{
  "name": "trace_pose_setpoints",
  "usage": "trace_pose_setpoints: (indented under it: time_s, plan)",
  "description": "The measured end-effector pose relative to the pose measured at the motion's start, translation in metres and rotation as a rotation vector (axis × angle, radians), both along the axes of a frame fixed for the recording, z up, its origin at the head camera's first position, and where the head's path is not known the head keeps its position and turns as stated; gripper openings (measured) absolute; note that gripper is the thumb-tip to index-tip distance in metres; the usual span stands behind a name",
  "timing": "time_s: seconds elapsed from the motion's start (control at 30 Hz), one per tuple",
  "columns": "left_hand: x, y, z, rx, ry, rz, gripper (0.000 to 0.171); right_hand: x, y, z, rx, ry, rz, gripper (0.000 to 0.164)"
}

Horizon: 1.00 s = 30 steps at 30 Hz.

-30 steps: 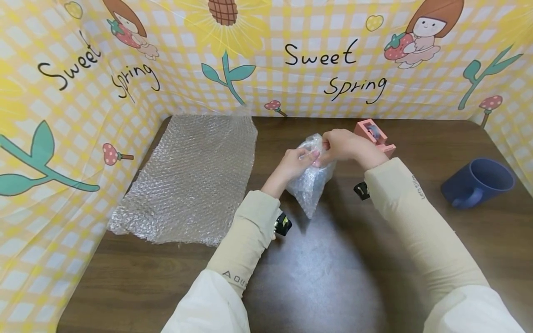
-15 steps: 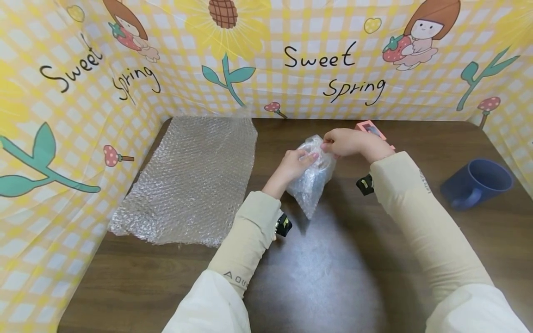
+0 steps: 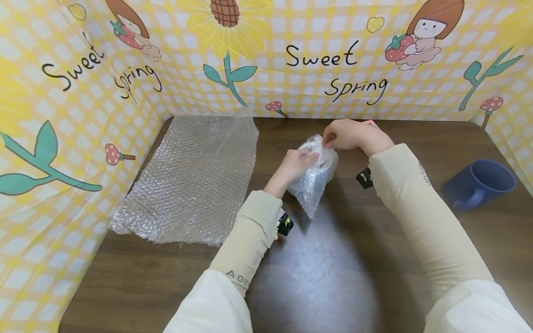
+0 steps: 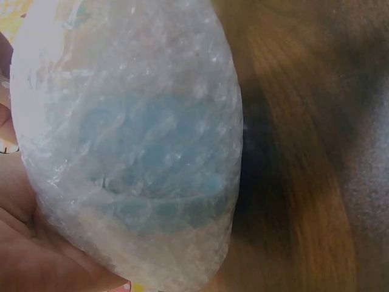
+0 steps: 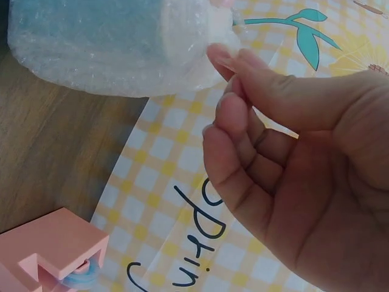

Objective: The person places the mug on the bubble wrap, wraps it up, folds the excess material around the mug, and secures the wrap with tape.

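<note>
A bundle of bubble wrap [image 3: 313,182], tapered toward the near end, encloses a blue object that shows faintly through it. What that object is cannot be made out. My left hand [image 3: 294,164] grips the bundle at its upper left, thumb on top; in the left wrist view the palm lies along its side. At the far end of the bundle is my right hand [image 3: 350,135]. In the right wrist view its thumb and index fingertip meet in a pinch at the wrap's edge, with the other fingers curled.
A sheet of bubble wrap [image 3: 195,180] lies flat on the left of the brown table [image 3: 154,282]. A blue mug [image 3: 474,185] lies tilted on the right. The pink tape dispenser [image 5: 61,243] is mostly hidden behind my right hand. A checked cloth [image 3: 266,55] encloses the back and sides.
My right hand has shifted slightly up and away at the bundle's far end, and now covers most of the tape dispenser. My left hand and the bundle stay nearly in place.
</note>
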<state>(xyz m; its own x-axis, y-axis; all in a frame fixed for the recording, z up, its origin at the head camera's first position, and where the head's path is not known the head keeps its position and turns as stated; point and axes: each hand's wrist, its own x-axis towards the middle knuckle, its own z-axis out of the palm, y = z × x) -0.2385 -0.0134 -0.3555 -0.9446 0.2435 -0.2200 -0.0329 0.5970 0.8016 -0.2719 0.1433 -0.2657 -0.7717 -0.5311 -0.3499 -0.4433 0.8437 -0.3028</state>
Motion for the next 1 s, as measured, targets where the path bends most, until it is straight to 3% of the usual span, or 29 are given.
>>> trace_pose_setpoints:
  time_s: [0.6,0.7,0.87,1.0]
  plan:
    - [0.001,0.005,0.003,-0.023,0.035,-0.01,0.043,-0.005,-0.001,-0.017,0.05,0.124,-0.165,0.017]
    - [0.001,0.004,0.002,-0.034,0.049,-0.006,0.043,-0.004,0.002,-0.025,-0.045,0.141,-0.237,0.02]
    - [0.001,0.003,0.002,-0.035,0.052,0.001,0.045,0.004,0.012,-0.048,-0.321,0.166,-0.45,0.03]
    - [0.0,0.003,0.001,-0.033,0.054,0.013,0.045,0.019,0.012,-0.069,-0.503,0.288,-0.587,0.037]
